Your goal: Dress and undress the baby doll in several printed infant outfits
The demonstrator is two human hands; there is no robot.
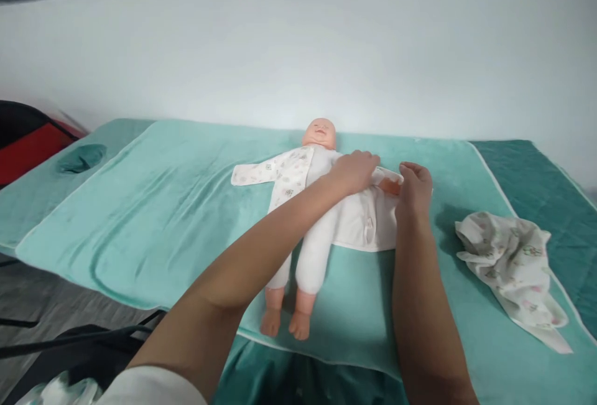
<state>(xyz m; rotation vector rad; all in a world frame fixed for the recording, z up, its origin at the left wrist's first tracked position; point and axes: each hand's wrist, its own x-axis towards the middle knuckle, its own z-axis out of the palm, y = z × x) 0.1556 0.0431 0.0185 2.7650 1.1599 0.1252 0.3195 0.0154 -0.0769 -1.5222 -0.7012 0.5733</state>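
Note:
A baby doll (319, 249) lies on its back with its head toward the wall and its bare feet toward me. A white printed baby shirt (291, 181) covers its arm on the left side. The shirt's other half lies spread open, white inner side up, to the right of the body. My left hand (357, 172) is closed over the sleeve near the doll's shoulder; its fingertips are partly hidden. My right hand (416, 184) pinches the sleeve's cuff end beside the doll's forearm (390, 186), which shows bare at the opening.
A crumpled printed white garment (510, 268) lies at the right. A light green sheet (140, 206) covers the padded table, with a round face hole (83, 158) at its left end. A white wall stands behind; a red and black item (32, 140) is at far left.

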